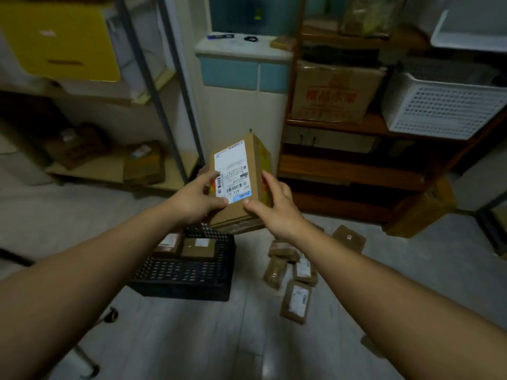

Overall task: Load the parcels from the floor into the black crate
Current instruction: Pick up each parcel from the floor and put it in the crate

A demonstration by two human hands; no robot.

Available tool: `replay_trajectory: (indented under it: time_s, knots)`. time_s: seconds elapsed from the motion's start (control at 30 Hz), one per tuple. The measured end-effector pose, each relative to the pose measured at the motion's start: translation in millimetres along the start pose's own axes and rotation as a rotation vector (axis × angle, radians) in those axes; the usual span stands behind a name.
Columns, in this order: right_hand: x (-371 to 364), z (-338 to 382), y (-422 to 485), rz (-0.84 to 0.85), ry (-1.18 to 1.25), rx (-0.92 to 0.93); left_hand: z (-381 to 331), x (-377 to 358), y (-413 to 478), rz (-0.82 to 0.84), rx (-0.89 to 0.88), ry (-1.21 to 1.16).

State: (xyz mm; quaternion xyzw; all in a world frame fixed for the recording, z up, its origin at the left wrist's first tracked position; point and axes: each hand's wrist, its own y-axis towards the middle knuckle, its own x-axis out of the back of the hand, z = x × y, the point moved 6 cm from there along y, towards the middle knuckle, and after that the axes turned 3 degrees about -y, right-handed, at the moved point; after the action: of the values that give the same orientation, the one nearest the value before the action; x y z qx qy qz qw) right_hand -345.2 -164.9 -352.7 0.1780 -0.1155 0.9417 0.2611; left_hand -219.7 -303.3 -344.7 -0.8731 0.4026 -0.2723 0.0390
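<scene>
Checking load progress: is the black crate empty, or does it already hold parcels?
Not empty. Two brown labelled parcels lie inside the black crate; the left hand and right hand grip another box, not yet inside.

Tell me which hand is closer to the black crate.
Left. The left hand holds the box over the crate rim; the right hand holds it off to the right.

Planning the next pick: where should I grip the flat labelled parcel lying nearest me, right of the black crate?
Take the flat parcel across its two long edges, coming down from above. It lies flat on the floor, label up, so only top and edges are reachable; its long sides look free, while its far end sits close to another parcel.
</scene>
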Motion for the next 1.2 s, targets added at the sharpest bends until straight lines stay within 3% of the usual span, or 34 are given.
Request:
replay_trajectory:
  time_s: [0.17, 0.37, 0.53, 0.67, 0.8, 0.97, 1.07, 1.2]
  knots:
    - [-78.4, 33.0, 12.5, -0.031, -0.022, -0.001, 38.7, 73.6, -4.4, 0.028, 0.017, 0.052]
    - [-122.5, 46.4, 51.2, 0.002, -0.066, -0.031, 65.0, 121.0, 26.2, 0.054, 0.054, 0.050]
    - [-148.0, 42.0, 117.4, -0.038, 0.055, -0.087, 91.5, 149.4, 75.1, 0.015, 0.155, -0.138]
    - [-181.4, 38.5, 170.0, 0.018, 0.193, -0.138, 109.9, 162.6, 107.0, 0.135, 0.347, -0.378]
    - [-204.7, 34.8, 206.5, 0.059, 0.168, -0.190, 128.2, 174.4, 143.0, 0.119, 0.356, -0.532]
    - [-211.2, 13.8, 232.0, -0.003, 0.143, -0.231, 157.4, 175.5, 191.8, 0.167, 0.380, -0.464]
    - [-224.1, -6.5, 231.6, -0.036, 0.094, -0.315, 179.0, 171.1, 217.3, 0.286, 0.383, -0.345]
    - [-245.5, -39.3, 231.2, -0.167, -0.009, -0.389, 219.2, 162.9, 251.4, 0.441, 0.262, 0.008]
